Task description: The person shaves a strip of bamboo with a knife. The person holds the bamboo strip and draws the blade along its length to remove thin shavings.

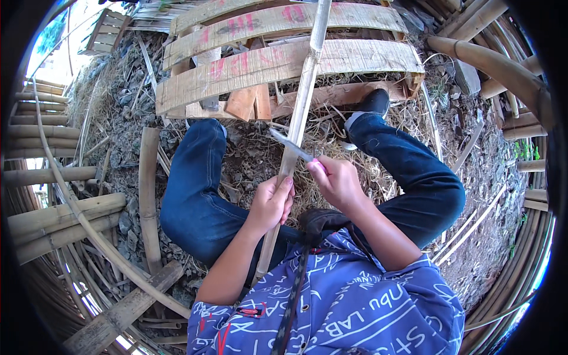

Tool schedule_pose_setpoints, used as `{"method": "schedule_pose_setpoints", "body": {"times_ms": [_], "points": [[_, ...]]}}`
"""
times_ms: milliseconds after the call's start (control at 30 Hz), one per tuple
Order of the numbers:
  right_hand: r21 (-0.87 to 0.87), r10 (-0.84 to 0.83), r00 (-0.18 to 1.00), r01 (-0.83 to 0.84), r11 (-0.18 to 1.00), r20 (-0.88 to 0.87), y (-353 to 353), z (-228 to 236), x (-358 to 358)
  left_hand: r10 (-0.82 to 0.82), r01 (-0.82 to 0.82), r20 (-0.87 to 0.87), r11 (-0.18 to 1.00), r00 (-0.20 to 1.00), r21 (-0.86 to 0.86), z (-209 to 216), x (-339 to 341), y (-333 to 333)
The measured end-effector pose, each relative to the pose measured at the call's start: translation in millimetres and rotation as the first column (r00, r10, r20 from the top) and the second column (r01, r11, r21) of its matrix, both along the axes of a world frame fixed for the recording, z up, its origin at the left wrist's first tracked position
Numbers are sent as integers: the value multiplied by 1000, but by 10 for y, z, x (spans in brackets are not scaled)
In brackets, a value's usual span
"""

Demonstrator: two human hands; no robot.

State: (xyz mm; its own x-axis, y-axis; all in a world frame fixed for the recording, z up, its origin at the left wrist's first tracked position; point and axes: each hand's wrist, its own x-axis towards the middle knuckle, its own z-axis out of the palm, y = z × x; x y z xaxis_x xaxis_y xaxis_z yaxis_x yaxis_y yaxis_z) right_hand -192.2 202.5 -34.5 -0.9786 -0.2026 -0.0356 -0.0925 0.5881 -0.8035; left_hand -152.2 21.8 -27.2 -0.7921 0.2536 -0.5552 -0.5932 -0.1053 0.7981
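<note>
1. In the middle of the frame, a pale bamboo strip (303,100) ran from the top edge down toward the person's lap, its slant bringing it within reach of both hands.
2. Just below centre, the left hand (271,204) was closed around the strip, fingers curled over its side; that grip probably kept it from turning or sliding.
3. Slightly right of it, the right hand (338,182) was clenched on the handle end of a knife (291,145), thumb laid toward the blade, likely for firm control.
4. Near centre, the blade pointed to the upper left and crossed the strip above the left hand, so those fingers sat apart from it; whether the edge was biting could not be told.
5. At upper centre, a wooden pallet (355,57) lay below the strip's upper part, perhaps serving as a prop, though contact could not be made out.
6. Left and right of centre, the left leg (192,183) and right leg (414,180) were bent and spread, leaving room for the strip between them and apparently giving a steady base.
</note>
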Motion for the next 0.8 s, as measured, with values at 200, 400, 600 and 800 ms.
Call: {"method": "schedule_pose_setpoints", "body": {"times_ms": [200, 400, 600, 800], "points": [[236, 101, 953, -32, 971, -285, -24, -97, -125, 16, -16, -10, 1000, 1000, 4, -11, 54, 40], [312, 214, 904, -96, 945, -369, 68, -138, -327, 1, -11, -125, 997, 992, -76, -71, 76, 38], [377, 224, 892, -66, 924, -392, 114, -189, -485, 1, -8, -92, 997, 996, -75, -29, 77, 6], [407, 3, 920, 170, 897, -391, 427, -217, -808, -16, 14, -24, 999, 1000, -46, 41, 207, -61]]}}
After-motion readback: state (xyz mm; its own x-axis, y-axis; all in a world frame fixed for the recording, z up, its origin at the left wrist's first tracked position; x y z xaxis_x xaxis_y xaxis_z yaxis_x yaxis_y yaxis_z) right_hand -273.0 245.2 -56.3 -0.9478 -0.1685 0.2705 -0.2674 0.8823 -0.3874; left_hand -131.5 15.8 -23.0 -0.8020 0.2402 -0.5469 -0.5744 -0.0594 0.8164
